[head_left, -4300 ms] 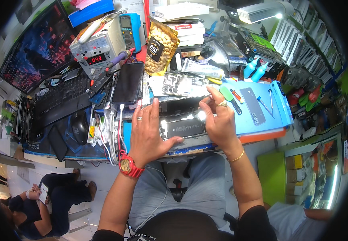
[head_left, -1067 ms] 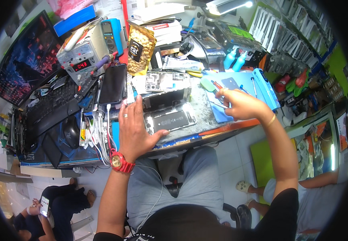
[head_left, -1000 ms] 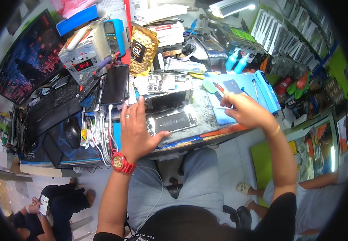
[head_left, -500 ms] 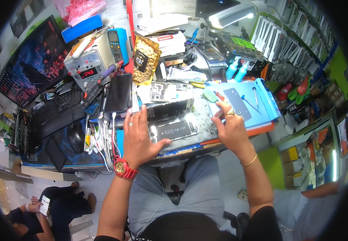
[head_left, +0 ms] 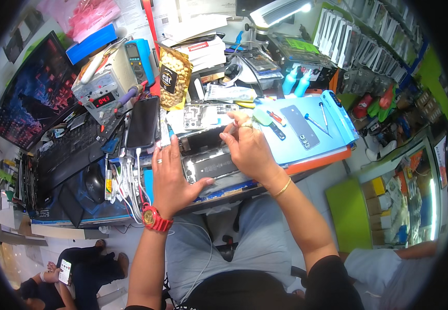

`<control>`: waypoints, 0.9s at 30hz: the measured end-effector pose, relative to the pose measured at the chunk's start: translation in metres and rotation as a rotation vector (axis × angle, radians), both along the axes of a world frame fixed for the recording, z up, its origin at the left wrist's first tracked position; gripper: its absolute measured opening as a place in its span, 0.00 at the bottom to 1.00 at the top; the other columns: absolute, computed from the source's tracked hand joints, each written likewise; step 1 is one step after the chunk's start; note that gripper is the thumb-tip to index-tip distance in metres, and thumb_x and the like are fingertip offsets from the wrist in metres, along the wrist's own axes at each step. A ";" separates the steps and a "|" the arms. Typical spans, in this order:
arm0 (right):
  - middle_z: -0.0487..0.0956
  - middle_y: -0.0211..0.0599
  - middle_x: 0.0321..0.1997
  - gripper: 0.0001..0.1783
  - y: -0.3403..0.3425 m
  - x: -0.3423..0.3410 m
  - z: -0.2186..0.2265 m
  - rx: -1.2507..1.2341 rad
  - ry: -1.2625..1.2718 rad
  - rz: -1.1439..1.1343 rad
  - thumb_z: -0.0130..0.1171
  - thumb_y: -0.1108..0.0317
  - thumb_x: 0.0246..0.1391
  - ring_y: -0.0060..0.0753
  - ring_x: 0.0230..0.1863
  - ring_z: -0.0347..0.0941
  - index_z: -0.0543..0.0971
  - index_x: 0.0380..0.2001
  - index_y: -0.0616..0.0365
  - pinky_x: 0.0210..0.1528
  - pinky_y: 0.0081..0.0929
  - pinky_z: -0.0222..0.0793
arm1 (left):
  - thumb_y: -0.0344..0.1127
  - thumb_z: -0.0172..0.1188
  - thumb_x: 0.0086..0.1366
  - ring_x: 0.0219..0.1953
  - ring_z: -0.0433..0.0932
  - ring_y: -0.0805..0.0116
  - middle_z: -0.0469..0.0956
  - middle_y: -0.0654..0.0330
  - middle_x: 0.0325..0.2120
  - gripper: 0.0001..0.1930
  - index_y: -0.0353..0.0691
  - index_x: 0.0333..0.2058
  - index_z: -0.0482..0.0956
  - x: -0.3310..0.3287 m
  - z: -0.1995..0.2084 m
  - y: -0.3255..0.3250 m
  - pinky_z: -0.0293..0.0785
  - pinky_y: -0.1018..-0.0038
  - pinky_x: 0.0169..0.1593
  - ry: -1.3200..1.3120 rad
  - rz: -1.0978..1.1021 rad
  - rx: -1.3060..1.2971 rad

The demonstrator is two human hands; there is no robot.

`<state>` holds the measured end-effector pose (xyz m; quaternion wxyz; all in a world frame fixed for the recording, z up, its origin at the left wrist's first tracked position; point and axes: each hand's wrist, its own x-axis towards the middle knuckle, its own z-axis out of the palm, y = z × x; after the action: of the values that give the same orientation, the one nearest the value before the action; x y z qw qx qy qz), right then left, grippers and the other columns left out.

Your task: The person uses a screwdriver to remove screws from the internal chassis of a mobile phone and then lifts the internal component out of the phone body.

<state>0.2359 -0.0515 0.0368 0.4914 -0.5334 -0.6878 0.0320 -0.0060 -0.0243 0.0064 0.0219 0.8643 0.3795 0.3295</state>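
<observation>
An opened phone (head_left: 209, 168) lies at the bench's front edge, its dark battery and inner parts showing. Behind it, a dark screen panel (head_left: 200, 143) stands tilted up. My left hand (head_left: 172, 178) is open beside the phone's left end, with fingers stretched and thumb lying along the near edge. Over the phone's right end is my right hand (head_left: 248, 150), its thumb and index finger pinched together by the panel's right end. Whatever sits in that pinch is hidden or too small to name. Another phone's inner frame (head_left: 203, 118) lies just behind the panel.
On the right, a blue mat (head_left: 299, 111) carries a grey phone back cover (head_left: 300, 127), screwdrivers (head_left: 317, 125) and pliers-like tools. To the left are a dark phone (head_left: 143, 121), cables (head_left: 131, 178), a mouse (head_left: 94, 185) and a power supply (head_left: 97, 88). A nut pouch (head_left: 175, 77) stands behind.
My right hand has moved left from beside the blue mat to the opened phone's right end. My left hand keeps its place beside the phone. The whole view has shifted slightly.
</observation>
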 end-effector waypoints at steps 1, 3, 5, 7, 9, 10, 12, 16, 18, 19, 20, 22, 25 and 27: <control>0.88 0.47 0.39 0.26 0.000 0.000 -0.001 -0.017 -0.001 0.007 0.65 0.75 0.68 0.50 0.38 0.88 0.71 0.66 0.67 0.43 0.40 0.83 | 0.64 0.84 0.47 0.66 0.74 0.44 0.74 0.42 0.59 0.73 0.22 0.78 0.51 0.000 0.000 0.000 0.54 0.40 0.79 -0.006 -0.005 -0.006; 0.88 0.48 0.39 0.25 0.001 -0.001 0.000 -0.015 -0.009 0.002 0.65 0.75 0.69 0.51 0.38 0.88 0.71 0.65 0.67 0.43 0.41 0.83 | 0.64 0.84 0.47 0.66 0.74 0.44 0.75 0.42 0.59 0.73 0.21 0.78 0.51 0.000 0.000 0.000 0.54 0.40 0.79 -0.006 -0.003 0.000; 0.88 0.48 0.38 0.25 0.000 -0.002 0.001 -0.014 -0.016 -0.003 0.65 0.75 0.69 0.52 0.38 0.87 0.72 0.65 0.67 0.43 0.42 0.83 | 0.64 0.84 0.47 0.66 0.74 0.44 0.75 0.42 0.59 0.74 0.21 0.78 0.52 0.000 0.000 0.000 0.54 0.41 0.80 -0.005 -0.001 0.004; 0.88 0.48 0.38 0.24 0.000 -0.001 0.001 -0.017 -0.019 -0.007 0.65 0.75 0.68 0.53 0.38 0.87 0.73 0.64 0.67 0.43 0.43 0.82 | 0.64 0.84 0.47 0.66 0.74 0.44 0.75 0.42 0.59 0.74 0.21 0.78 0.52 0.000 0.001 0.000 0.54 0.41 0.80 -0.006 -0.003 0.000; 0.87 0.51 0.39 0.24 -0.001 -0.003 0.003 -0.025 -0.005 0.002 0.65 0.74 0.68 0.56 0.39 0.87 0.73 0.63 0.69 0.43 0.46 0.81 | 0.65 0.84 0.47 0.66 0.74 0.44 0.75 0.42 0.59 0.74 0.21 0.78 0.52 0.000 0.000 0.000 0.54 0.41 0.80 -0.007 -0.005 0.004; 0.86 0.53 0.40 0.23 -0.001 -0.003 0.003 -0.033 0.008 0.010 0.65 0.74 0.67 0.59 0.40 0.86 0.74 0.61 0.71 0.43 0.50 0.80 | 0.65 0.84 0.47 0.66 0.74 0.44 0.75 0.42 0.59 0.74 0.21 0.78 0.52 0.000 0.000 0.000 0.54 0.41 0.80 -0.009 -0.009 0.008; 0.86 0.54 0.39 0.22 -0.001 -0.003 0.005 -0.053 0.004 0.006 0.65 0.73 0.67 0.59 0.39 0.86 0.75 0.60 0.71 0.42 0.49 0.80 | 0.66 0.83 0.47 0.66 0.74 0.44 0.75 0.42 0.59 0.74 0.21 0.78 0.52 0.000 0.000 0.001 0.54 0.41 0.80 -0.005 -0.005 0.006; 0.87 0.51 0.35 0.22 0.002 -0.002 0.010 -0.063 -0.254 -0.068 0.68 0.68 0.68 0.54 0.36 0.86 0.76 0.59 0.68 0.39 0.44 0.80 | 0.68 0.82 0.48 0.66 0.74 0.44 0.75 0.42 0.59 0.74 0.21 0.78 0.52 0.000 0.000 0.000 0.54 0.41 0.79 0.005 0.002 0.003; 0.86 0.51 0.34 0.21 0.006 -0.004 0.010 -0.026 -0.315 -0.087 0.68 0.66 0.68 0.55 0.35 0.86 0.78 0.57 0.68 0.38 0.46 0.80 | 0.68 0.82 0.48 0.66 0.74 0.44 0.75 0.42 0.59 0.74 0.21 0.78 0.52 0.000 0.000 0.000 0.54 0.41 0.79 0.007 0.002 0.008; 0.86 0.51 0.34 0.19 0.008 -0.004 0.011 0.011 -0.377 -0.106 0.68 0.64 0.68 0.56 0.34 0.86 0.79 0.54 0.68 0.38 0.47 0.80 | 0.69 0.81 0.48 0.66 0.74 0.44 0.75 0.42 0.59 0.74 0.21 0.78 0.52 0.000 0.000 0.000 0.54 0.41 0.79 0.009 0.001 0.014; 0.86 0.51 0.34 0.19 0.011 -0.003 0.013 0.011 -0.376 -0.106 0.68 0.64 0.68 0.56 0.34 0.86 0.79 0.54 0.68 0.38 0.47 0.80 | 0.69 0.81 0.48 0.66 0.74 0.44 0.75 0.42 0.59 0.74 0.21 0.78 0.52 0.000 0.000 0.000 0.54 0.41 0.79 0.009 0.000 0.014; 0.86 0.52 0.34 0.16 0.015 -0.003 0.020 -0.063 -0.317 0.062 0.68 0.64 0.67 0.59 0.34 0.85 0.80 0.48 0.67 0.37 0.50 0.79 | 0.69 0.81 0.49 0.66 0.74 0.44 0.75 0.42 0.59 0.74 0.21 0.78 0.52 0.000 0.000 0.002 0.54 0.41 0.79 0.001 -0.001 0.012; 0.85 0.53 0.34 0.14 0.003 -0.015 0.034 -0.148 -0.440 -0.041 0.68 0.65 0.67 0.61 0.34 0.84 0.79 0.46 0.66 0.37 0.51 0.78 | 0.68 0.81 0.49 0.65 0.74 0.43 0.75 0.41 0.59 0.73 0.22 0.78 0.52 -0.001 -0.001 -0.001 0.54 0.41 0.79 -0.012 0.001 -0.005; 0.86 0.54 0.35 0.14 0.009 -0.013 0.034 -0.149 -0.396 -0.062 0.66 0.65 0.68 0.60 0.36 0.86 0.80 0.48 0.66 0.39 0.50 0.80 | 0.68 0.81 0.49 0.65 0.75 0.43 0.75 0.41 0.59 0.73 0.22 0.78 0.52 0.000 0.001 0.001 0.55 0.41 0.79 -0.011 0.001 0.013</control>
<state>0.2229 -0.0420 0.0708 0.3066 -0.5852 -0.7497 -0.0378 -0.0064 -0.0236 0.0076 0.0182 0.8624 0.3775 0.3368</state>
